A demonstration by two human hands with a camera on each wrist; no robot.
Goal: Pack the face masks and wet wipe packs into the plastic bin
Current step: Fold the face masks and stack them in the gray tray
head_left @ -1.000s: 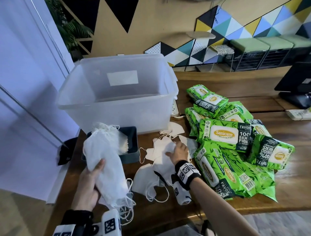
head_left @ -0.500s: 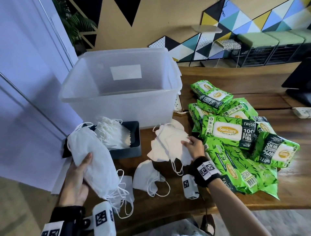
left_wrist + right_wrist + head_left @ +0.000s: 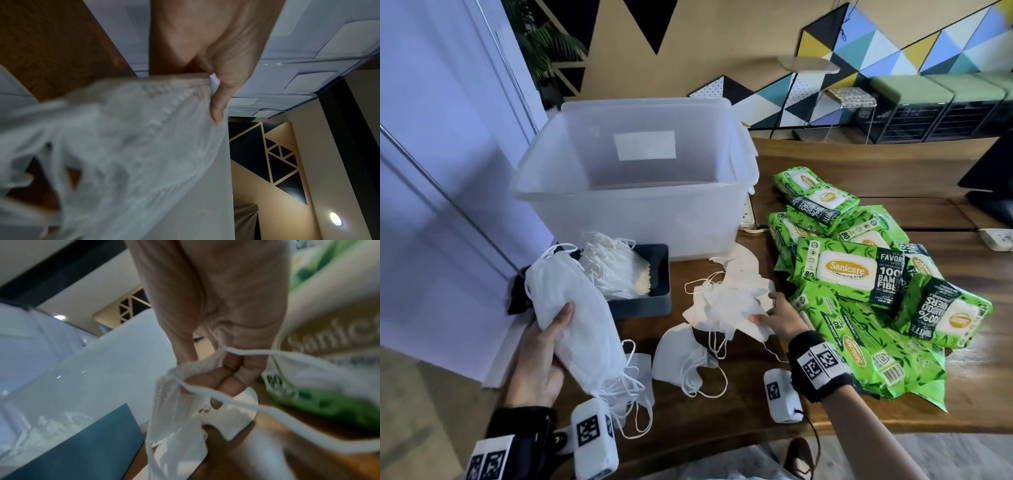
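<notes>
My left hand point(image 3: 544, 346) grips a thick stack of white face masks point(image 3: 578, 325) above the table's left edge; in the left wrist view the thumb point(image 3: 220, 104) presses on the stack point(image 3: 123, 138). My right hand point(image 3: 774, 317) pinches a bunch of loose masks point(image 3: 726, 301) lifted a little off the wooden table point(image 3: 756, 404); the right wrist view shows its fingers point(image 3: 218, 379) curled round the mask edges point(image 3: 174, 410). More loose masks point(image 3: 681, 359) lie on the table. The clear plastic bin point(image 3: 640, 178) stands behind them. Green wet wipe packs point(image 3: 859, 274) are piled at the right.
A dark tray point(image 3: 654, 277) holding more masks point(image 3: 616, 267) sits in front of the bin. A power strip point(image 3: 996, 240) and a dark monitor base point(image 3: 989, 202) lie at the far right. A pale wall runs along the left.
My right hand has gathered loose masks and raised them off the table. My left hand with its stack shifted slightly left and lower.
</notes>
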